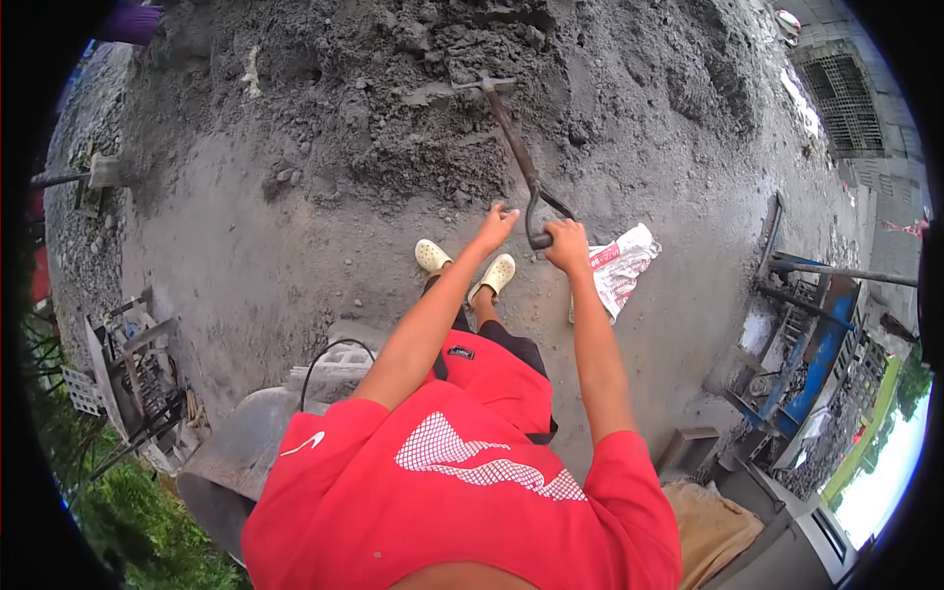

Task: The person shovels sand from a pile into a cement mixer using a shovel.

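A shovel (pixel 514 143) leans with its blade end at the foot of a grey gravel and sand pile (pixel 393 118). My right hand (pixel 566 246) is closed round the dark D-shaped handle at its near end. Left of the handle, my left hand (pixel 497 228) hovers apart from the shaft, its fingers partly curled and a gap showing between them; nothing can be made out in it. A crumpled white sack with red print (pixel 621 265) lies on the ground just right of my right hand.
Light clogs (pixel 492 276) are on my feet on the grey ground. At right stands a blue metal frame (pixel 814 349); at left, a wooden and metal frame (pixel 138 369). A metal drum-like container (pixel 231 457) is at lower left, a tan cloth (pixel 708 531) at lower right.
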The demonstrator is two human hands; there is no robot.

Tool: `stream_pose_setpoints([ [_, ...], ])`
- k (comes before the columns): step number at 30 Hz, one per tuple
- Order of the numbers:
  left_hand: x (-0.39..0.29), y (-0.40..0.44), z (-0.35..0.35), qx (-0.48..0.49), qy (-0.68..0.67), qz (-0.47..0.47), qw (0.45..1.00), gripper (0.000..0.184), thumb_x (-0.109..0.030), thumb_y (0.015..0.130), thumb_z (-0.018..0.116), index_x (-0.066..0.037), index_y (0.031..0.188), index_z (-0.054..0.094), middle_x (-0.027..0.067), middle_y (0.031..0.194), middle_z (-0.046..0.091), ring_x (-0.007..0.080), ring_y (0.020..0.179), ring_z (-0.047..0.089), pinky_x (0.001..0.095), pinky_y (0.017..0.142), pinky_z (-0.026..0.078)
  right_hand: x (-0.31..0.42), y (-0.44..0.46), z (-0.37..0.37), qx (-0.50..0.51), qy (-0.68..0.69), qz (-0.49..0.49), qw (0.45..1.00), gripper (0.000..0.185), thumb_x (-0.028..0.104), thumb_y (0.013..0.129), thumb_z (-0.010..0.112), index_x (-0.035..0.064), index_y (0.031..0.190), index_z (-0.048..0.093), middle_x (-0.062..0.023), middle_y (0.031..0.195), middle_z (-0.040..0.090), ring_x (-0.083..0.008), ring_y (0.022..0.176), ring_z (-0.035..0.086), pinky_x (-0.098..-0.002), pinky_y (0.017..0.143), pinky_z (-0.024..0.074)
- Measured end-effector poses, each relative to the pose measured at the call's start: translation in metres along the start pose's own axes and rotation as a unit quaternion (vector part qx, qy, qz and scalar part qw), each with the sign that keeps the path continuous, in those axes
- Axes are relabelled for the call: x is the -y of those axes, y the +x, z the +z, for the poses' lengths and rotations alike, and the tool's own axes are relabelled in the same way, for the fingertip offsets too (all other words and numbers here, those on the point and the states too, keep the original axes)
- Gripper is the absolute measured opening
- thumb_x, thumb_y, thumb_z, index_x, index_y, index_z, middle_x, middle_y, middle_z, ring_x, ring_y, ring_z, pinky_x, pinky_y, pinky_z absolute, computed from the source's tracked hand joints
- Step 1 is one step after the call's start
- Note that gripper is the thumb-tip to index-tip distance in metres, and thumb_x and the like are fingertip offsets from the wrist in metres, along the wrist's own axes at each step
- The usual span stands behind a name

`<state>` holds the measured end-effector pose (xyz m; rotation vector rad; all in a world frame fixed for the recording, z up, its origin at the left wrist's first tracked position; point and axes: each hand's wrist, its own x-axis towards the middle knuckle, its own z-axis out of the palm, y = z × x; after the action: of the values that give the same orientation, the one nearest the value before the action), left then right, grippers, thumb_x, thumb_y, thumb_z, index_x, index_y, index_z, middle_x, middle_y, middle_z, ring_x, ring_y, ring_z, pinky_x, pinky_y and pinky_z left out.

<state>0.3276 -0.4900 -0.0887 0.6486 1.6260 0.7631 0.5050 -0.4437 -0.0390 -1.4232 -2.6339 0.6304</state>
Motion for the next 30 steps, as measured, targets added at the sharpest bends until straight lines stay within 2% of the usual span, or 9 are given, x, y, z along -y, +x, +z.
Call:
stream_pose_setpoints([
  [6, -0.041, -0.015, 0.026, 0.179, -0.18, -0.168, 0.953, 0.076, -0.061, 0.083, 0.048, -0.011, 0.137, 0.03, 0.0119, 0.127, 0.044, 0.0245, 0.093, 0.058, 0.0418, 0.079, 0.048, 0.014, -0.03, -0.042, 0.024, -0.017, 0.016, 0.999, 0.016, 0.009, 0.058, 0.059, 0.0096, 0.074, 0.062, -0.0062, 0.078, 0.059, -0.0268, 0.086, 0.055, -0.0388, 0.077, 0.0394],
  [11, -0.035, 0.015, 0.107, 0.168, -0.484, -0.273, 0.814, 0.057, -0.048, 0.09, 0.047, -0.009, 0.13, 0.036, 0.0094, 0.112, 0.053, 0.0241, 0.091, 0.061, 0.044, 0.071, 0.052, 0.028, -0.046, -0.058, -0.275, 0.036, 0.214, 0.937, 0.04, 0.01, 0.065, 0.061, 0.0088, 0.104, 0.057, -0.0089, 0.096, 0.057, -0.0255, 0.096, 0.054, -0.0392, 0.091, 0.0386],
  [13, -0.078, -0.004, 0.104, 0.207, -0.441, -0.248, 0.837, 0.047, -0.045, 0.093, 0.042, -0.006, 0.119, 0.045, 0.0062, 0.104, 0.057, 0.0198, 0.091, 0.061, 0.0409, 0.075, 0.051, 0.014, -0.05, -0.061, -0.362, 0.34, 0.343, 0.797, 0.045, 0.011, 0.07, 0.061, 0.0086, 0.114, 0.052, -0.0103, 0.103, 0.054, -0.0256, 0.101, 0.053, -0.0391, 0.095, 0.0385],
  [15, -0.089, 0.004, 0.108, 0.265, -0.398, -0.252, 0.841, 0.042, -0.042, 0.095, 0.038, -0.006, 0.114, 0.049, 0.0048, 0.102, 0.057, 0.0165, 0.093, 0.06, 0.0371, 0.083, 0.047, -0.004, -0.041, -0.065, -0.275, 0.793, 0.362, 0.405, 0.047, 0.013, 0.075, 0.06, 0.0086, 0.12, 0.046, -0.0118, 0.109, 0.051, -0.0261, 0.104, 0.051, -0.0391, 0.097, 0.0391],
  [16, -0.081, 0.02, 0.112, 0.287, -0.354, -0.25, 0.854, 0.048, -0.042, 0.096, 0.032, -0.006, 0.124, 0.046, 0.0058, 0.111, 0.056, 0.0163, 0.097, 0.058, 0.0347, 0.089, 0.043, -0.02, -0.024, -0.061, -0.241, 0.814, 0.389, 0.359, 0.04, 0.018, 0.079, 0.06, 0.0072, 0.115, 0.048, -0.0099, 0.108, 0.051, -0.0252, 0.101, 0.052, -0.0367, 0.09, 0.0445],
  [19, -0.112, 0.061, 0.086, 0.408, -0.227, -0.241, 0.851, 0.066, -0.054, 0.093, 0.026, -0.004, 0.136, 0.034, 0.0117, 0.134, 0.044, 0.0215, 0.114, 0.05, 0.0383, 0.095, 0.04, -0.084, 0.006, -0.04, -0.338, 0.644, 0.536, 0.428, 0.028, 0.026, 0.077, 0.064, 0.0093, 0.099, 0.059, -0.0019, 0.084, 0.058, -0.0201, 0.081, 0.059, -0.033, 0.074, 0.0499],
  [23, -0.122, 0.198, 0.097, 0.221, -0.252, -0.254, 0.907, 0.082, -0.065, 0.08, 0.045, -0.019, 0.143, 0.022, 0.0179, 0.139, 0.032, 0.0376, 0.106, 0.051, 0.0566, 0.083, 0.045, -0.156, 0.027, -0.064, -0.299, 0.596, 0.567, 0.483, 0.025, 0.027, 0.08, 0.059, 0.0067, 0.095, 0.058, -0.0095, 0.09, 0.062, -0.0251, 0.079, 0.061, -0.0389, 0.064, 0.0503],
  [25, -0.103, 0.278, 0.115, 0.176, -0.391, -0.318, 0.846, 0.074, -0.058, 0.078, 0.056, -0.021, 0.137, 0.032, 0.017, 0.123, 0.047, 0.0345, 0.093, 0.056, 0.0558, 0.079, 0.047, -0.141, 0.071, -0.132, -0.258, 0.524, 0.677, 0.447, 0.019, 0.018, 0.077, 0.06, 0.0092, 0.069, 0.045, -0.0045, 0.06, 0.042, -0.0203, 0.05, 0.044, -0.0371, 0.045, 0.0387],
  [30, -0.081, 0.352, 0.215, -0.097, -0.559, -0.365, 0.738, 0.031, -0.032, 0.073, 0.066, -0.013, 0.092, 0.052, 0.0067, 0.072, 0.053, 0.0229, 0.058, 0.055, 0.0429, 0.056, 0.048, -0.182, 0.108, -0.157, -0.243, 0.456, 0.725, 0.455, 0.012, 0.01, 0.074, 0.054, 0.0078, 0.067, 0.044, -0.0034, 0.058, 0.039, -0.0186, 0.047, 0.042, -0.0351, 0.043, 0.0362],
])
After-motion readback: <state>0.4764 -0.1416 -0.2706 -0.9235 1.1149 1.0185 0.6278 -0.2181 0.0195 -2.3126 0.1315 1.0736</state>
